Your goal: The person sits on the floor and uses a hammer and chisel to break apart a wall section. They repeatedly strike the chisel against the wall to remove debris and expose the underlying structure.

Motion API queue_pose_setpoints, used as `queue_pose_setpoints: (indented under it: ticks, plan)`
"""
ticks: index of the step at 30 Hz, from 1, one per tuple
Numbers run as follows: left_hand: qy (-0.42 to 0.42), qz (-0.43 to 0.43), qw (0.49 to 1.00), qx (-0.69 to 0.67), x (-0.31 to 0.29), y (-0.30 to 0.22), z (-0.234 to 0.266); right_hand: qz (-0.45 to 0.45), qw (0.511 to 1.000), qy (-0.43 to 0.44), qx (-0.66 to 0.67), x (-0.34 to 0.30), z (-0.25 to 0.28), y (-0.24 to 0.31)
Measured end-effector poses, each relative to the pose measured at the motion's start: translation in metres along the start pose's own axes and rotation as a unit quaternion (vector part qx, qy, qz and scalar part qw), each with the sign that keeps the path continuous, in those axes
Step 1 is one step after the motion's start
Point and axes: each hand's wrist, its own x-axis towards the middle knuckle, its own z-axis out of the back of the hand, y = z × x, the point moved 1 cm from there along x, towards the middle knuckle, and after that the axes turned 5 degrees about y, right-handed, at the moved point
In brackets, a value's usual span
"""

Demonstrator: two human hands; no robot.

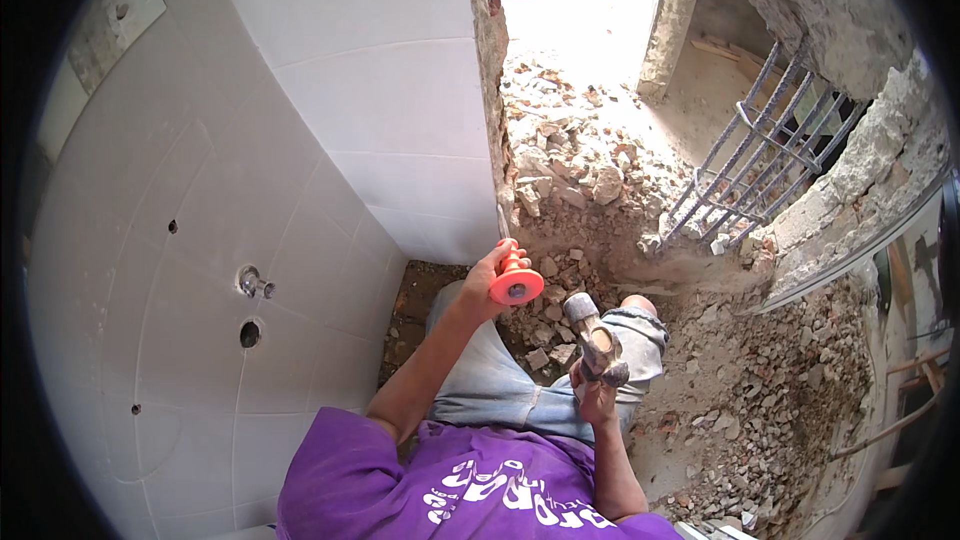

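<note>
Chisel [515,282] with an orange sleeve and round guard is in the person's left hand [487,270], just beside the ragged end of a pale tiled partition wall [400,90]. That hand's grip is clamped around the sleeve; the steel shank points away from the person, along the broken edge, and whether its tip touches I cannot tell. Its striking end shows in the middle of the guard. The right hand [592,395] has its grip wrapped around a hammer [600,342], whose worn head hangs over the right leg of the jeans [490,380], near the chisel but apart from it. Beyond the knees, broken rubble [560,155] spreads toward a bright opening [575,15]. To the right, bare rebar [760,145] slants below a concrete lump [830,10]. A pipe fitting [262,286] juts from the left wall [320,360].
</note>
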Motion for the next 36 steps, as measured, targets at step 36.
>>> queue_pose_setpoints:
  ticks: [36]
  plan:
    - [0.045,0.031,0.997,-0.059,0.01,-0.014,0.003,0.354,0.933,0.057,0.032,0.05,-0.061,0.075]
